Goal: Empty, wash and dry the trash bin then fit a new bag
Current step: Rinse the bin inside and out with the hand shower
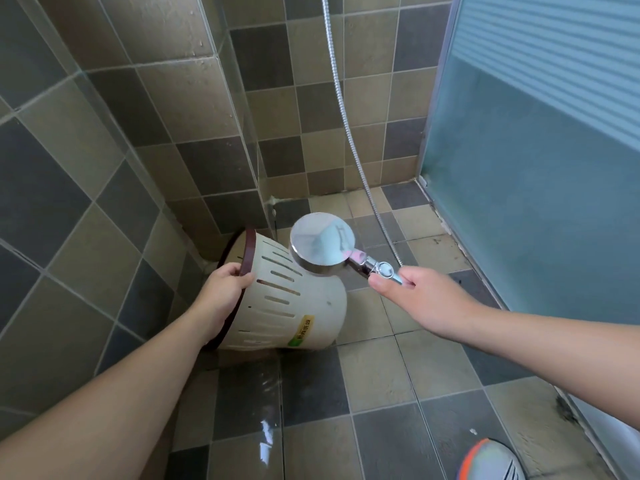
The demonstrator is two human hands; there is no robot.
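A cream slotted trash bin point(294, 306) with a dark brown rim lies tipped on its side on the tiled floor, its mouth facing left toward the wall and its base to the right. My left hand point(221, 292) grips the brown rim. My right hand point(415, 296) holds the handle of a chrome shower head point(322, 244), which hovers just above the bin's upper side. The bin's inside is hidden from me. A yellow and green label sits on the bin's lower side.
A metal shower hose point(349, 133) runs up from the handle along the tiled back wall. A frosted glass door point(536, 168) stands at the right. The floor tiles point(263, 427) look wet. A shoe point(491, 462) shows at the bottom right.
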